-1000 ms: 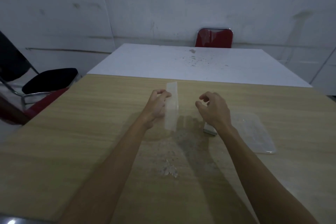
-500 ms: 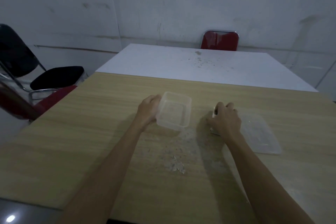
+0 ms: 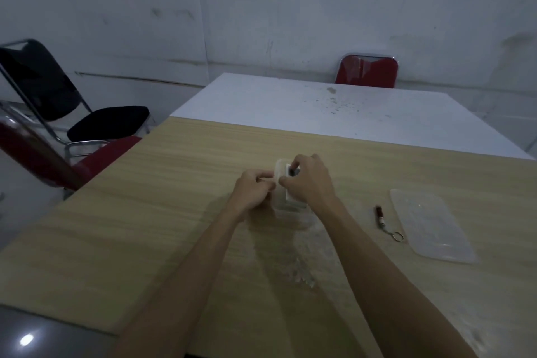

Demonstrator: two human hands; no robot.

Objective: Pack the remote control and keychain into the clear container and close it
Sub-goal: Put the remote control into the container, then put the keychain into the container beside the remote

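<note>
The clear container [image 3: 280, 197] stands on the wooden table [image 3: 145, 227] between my hands. My left hand [image 3: 254, 190] pinches its left rim. My right hand [image 3: 309, 182] holds the white remote control [image 3: 290, 171] over and partly inside the container; only the remote's top end with a dark button shows past my fingers. The keychain [image 3: 383, 219], a dark red stick with a metal ring, lies on the table to the right of my right forearm. Beside it lies the clear lid [image 3: 430, 227], flat.
A white table [image 3: 319, 107] adjoins the far edge of the wooden one. A red chair [image 3: 367, 70] stands behind it. A black chair [image 3: 58, 104] and another red chair [image 3: 43, 160] stand at the left. Crumbs [image 3: 303, 277] lie between my forearms.
My right hand has lifted the remote from the table near the lid and brought it left into the container. The keychain is now uncovered. My left hand stays on the container.
</note>
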